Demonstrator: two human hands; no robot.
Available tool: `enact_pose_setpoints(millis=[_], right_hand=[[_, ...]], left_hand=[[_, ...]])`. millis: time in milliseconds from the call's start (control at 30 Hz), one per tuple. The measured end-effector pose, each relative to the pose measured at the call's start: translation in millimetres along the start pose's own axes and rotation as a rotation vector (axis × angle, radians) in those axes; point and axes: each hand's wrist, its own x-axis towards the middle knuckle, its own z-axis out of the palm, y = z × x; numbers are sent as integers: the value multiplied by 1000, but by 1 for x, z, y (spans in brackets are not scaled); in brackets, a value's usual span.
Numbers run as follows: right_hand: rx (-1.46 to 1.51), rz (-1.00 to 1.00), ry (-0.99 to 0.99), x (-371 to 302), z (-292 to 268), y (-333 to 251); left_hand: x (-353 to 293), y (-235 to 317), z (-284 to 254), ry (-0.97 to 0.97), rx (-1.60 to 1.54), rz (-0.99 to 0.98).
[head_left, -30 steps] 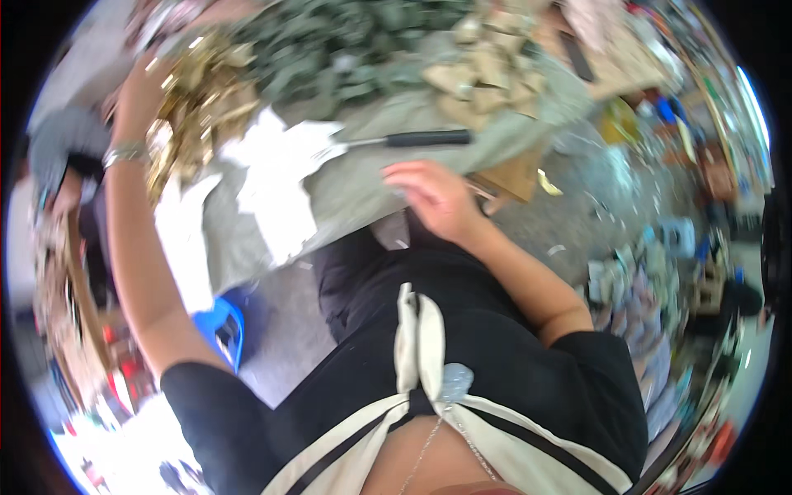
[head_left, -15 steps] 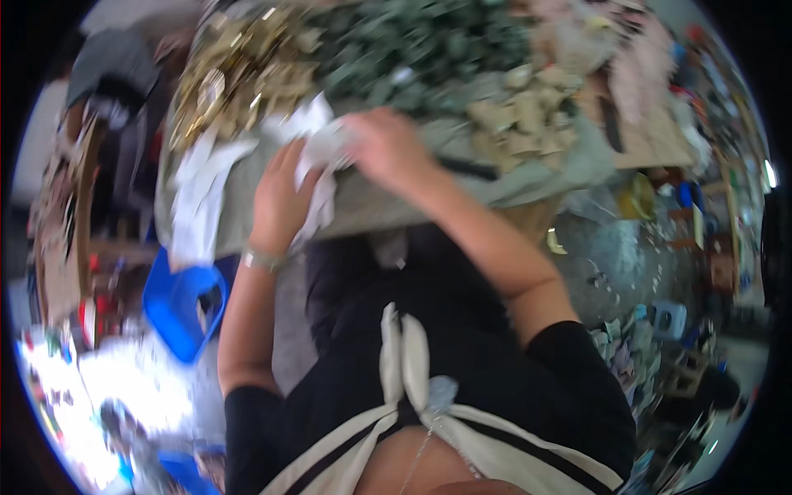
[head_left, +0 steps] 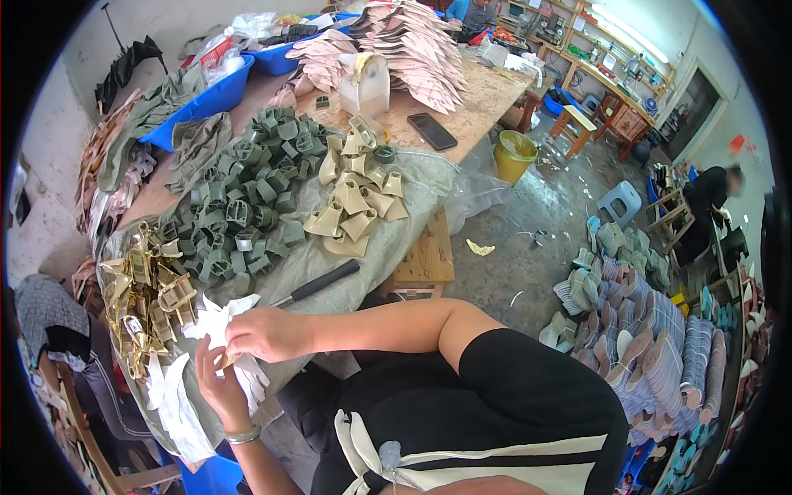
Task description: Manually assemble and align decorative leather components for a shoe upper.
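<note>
My left hand (head_left: 221, 392) and my right hand (head_left: 271, 333) meet over the near edge of the cloth-covered table. Both have curled fingers, closed around a small gold-tan piece (head_left: 222, 360) mostly hidden between them, its kind unclear. White cut pieces (head_left: 216, 318) lie just beyond my right fingers, and more white strips (head_left: 252, 381) show below that hand. Left of my left hand, long white strips (head_left: 177, 412) hang over the edge. Gold shoe heels (head_left: 140, 289) are heaped beyond them. A black-handled tool (head_left: 326, 279) with a metal shaft rests past my right wrist.
Dark green heels (head_left: 239, 194) and beige heels (head_left: 359, 202) are piled on the greenish cloth (head_left: 412, 177). Behind them are a phone (head_left: 431, 131), stacked pink pieces (head_left: 412, 54) and a blue bin (head_left: 202, 99). A yellow bucket (head_left: 515, 157) stands on the floor. People are nearby.
The view has swung right and lifted, showing more of the table and room. The white piece earlier between my hands is no longer clearly seen there; my hands are still together.
</note>
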Motion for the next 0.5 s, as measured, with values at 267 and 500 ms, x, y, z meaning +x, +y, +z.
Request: enact_pose_setpoints(millis=[267,500], right_hand=[[259,421,153,-12,-31,0],[-96,475,-432,-19,-53,-32]], left_hand=[[3,1,-30,-66,-175,-120],[4,56,-5,-373,-71,15]])
